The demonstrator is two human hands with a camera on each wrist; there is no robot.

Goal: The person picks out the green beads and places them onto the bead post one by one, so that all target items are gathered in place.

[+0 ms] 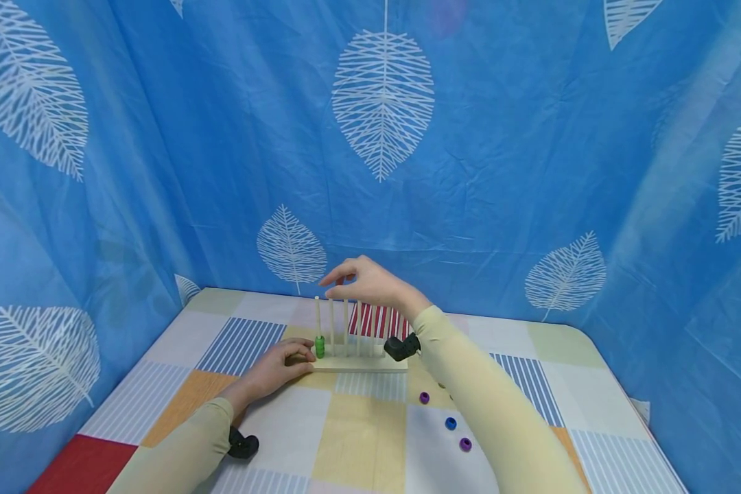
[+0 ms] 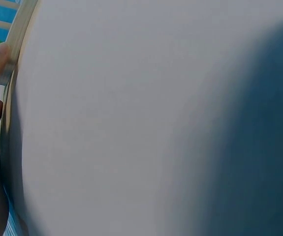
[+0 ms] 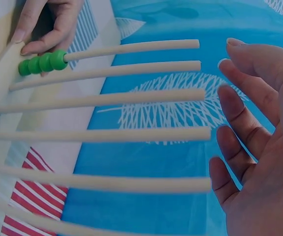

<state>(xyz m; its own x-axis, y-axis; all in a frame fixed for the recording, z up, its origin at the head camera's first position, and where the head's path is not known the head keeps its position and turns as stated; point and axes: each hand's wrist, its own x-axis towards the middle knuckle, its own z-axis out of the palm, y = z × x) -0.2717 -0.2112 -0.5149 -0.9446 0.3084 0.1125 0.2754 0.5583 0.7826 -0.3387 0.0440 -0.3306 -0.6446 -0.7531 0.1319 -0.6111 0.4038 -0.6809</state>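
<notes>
Right fingers raised, parted, left fingers low, curled

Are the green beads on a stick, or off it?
On: the end stick rises out above the green beads.

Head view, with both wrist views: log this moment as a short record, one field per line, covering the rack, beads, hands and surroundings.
Rack: pale base with six upright pegs
Green beads: four, stacked at the foot of the leftmost peg
Left grip: holds the base's left end
Right grip: above the pegs, fingers apart, no bead visible in it
Loose beads: purple bead, blue bead, second purple bead
Surface: patchwork cloth
Backdrop: blue leaf-print curtain
</notes>
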